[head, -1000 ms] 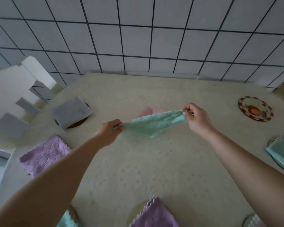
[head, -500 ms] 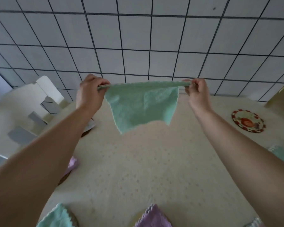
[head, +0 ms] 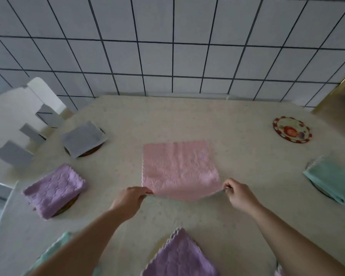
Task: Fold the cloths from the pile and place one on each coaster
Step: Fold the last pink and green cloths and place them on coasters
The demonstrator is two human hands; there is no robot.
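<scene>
A pink cloth (head: 177, 168) lies spread flat on the middle of the cream table (head: 247, 156). My left hand (head: 130, 200) pinches its near left corner and my right hand (head: 239, 194) pinches its near right corner, lifting the near edge slightly. A bare round red-rimmed coaster (head: 292, 129) sits at the far right. Folded cloths rest on other coasters: grey (head: 84, 141) at far left, purple (head: 54, 189) at left, green (head: 331, 178) at right, purple (head: 179, 257) at the near edge. My left forearm partly hides another green cloth (head: 56, 248) at bottom left.
A white chair back (head: 42, 96) stands beyond the table's left side. A tiled wall (head: 167, 56) rises directly behind the table's far edge. The table's curved left edge runs close to the purple cloth.
Earlier both hands held a green cloth stretched up in the air. Now that cloth is out of my hands, and they grip the near corners of the pink cloth low on the table.
</scene>
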